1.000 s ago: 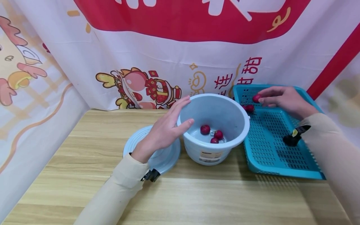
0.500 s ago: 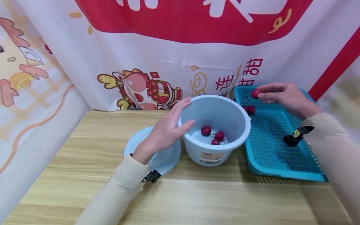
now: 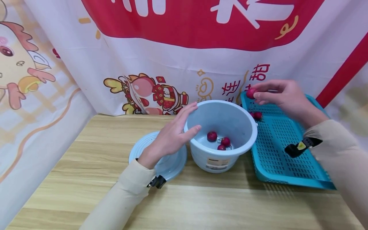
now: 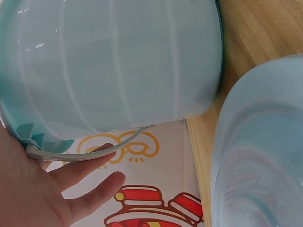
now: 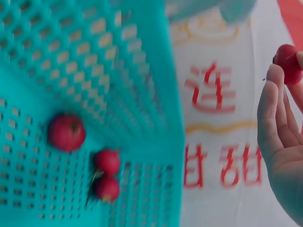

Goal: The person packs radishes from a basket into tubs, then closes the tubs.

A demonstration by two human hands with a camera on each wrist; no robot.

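Note:
In the head view my right hand [image 3: 287,97] pinches a red radish [image 3: 251,93] between thumb and fingers, above the far left corner of the teal basket [image 3: 290,180]. The right wrist view shows this radish at the fingertips, with other radishes [image 5: 67,132] inside the basket. My left hand [image 3: 173,135], fingers extended, rests at the left rim of the pale blue bucket [image 3: 198,153]. Seen from the left wrist, the hand [image 4: 33,189] lies by the bucket's handle [image 4: 85,155]. Several radishes [image 3: 212,136] lie on the bucket's bottom.
A round pale blue lid [image 3: 175,166] lies on the wooden table [image 3: 201,204] left of the bucket, partly under my left forearm. The basket stands just right of the bucket. Behind hangs a printed white and red cloth [image 3: 161,60].
My right hand has lifted the radish out of the basket's interior and moved it up and left toward the bucket. The left hand keeps its place at the rim. The head view has tilted slightly.

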